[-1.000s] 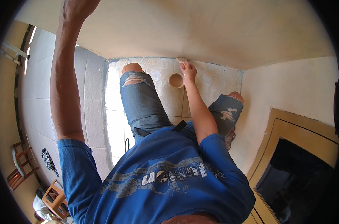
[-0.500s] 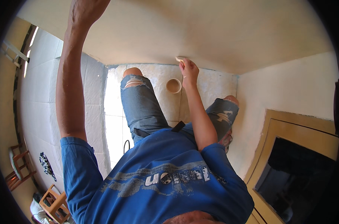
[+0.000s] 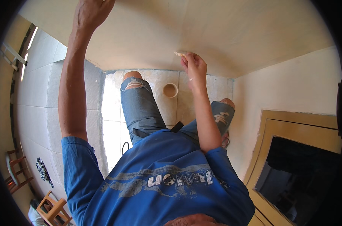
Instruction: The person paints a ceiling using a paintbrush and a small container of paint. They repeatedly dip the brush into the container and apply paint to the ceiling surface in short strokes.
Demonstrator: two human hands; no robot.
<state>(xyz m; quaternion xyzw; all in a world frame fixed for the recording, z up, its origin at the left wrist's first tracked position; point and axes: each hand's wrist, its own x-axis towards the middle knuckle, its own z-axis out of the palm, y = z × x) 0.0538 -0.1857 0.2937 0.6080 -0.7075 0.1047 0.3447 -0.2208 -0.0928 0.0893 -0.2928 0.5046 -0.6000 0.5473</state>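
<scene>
My right hand (image 3: 196, 67) is closed in a pinch on a small flat pale piece (image 3: 181, 54) with what looks like whitish paste on it. The piece is at the beige wall (image 3: 148, 47); whether it touches cannot be told. A whitish patch marks the skin near that wrist. My left hand (image 3: 93, 13) is raised high by the same wall, its fingers mostly cut off by the upper edge, so its grip is hidden. Below and left of my right hand, a round pale tub (image 3: 170, 90) stands on the floor between my knees.
A tiled floor (image 3: 114, 132) lies under my legs, with grey tiles (image 3: 35, 113) further left. Wooden chairs (image 3: 52, 209), a patterned cloth (image 3: 45, 172) and a ladder (image 3: 14, 54) are at the left. A yellow wooden frame (image 3: 267, 124) with a dark panel stands at the right.
My right hand has moved slightly up and to the right with the pale piece. My left hand has come down a little. The whole view has shifted somewhat.
</scene>
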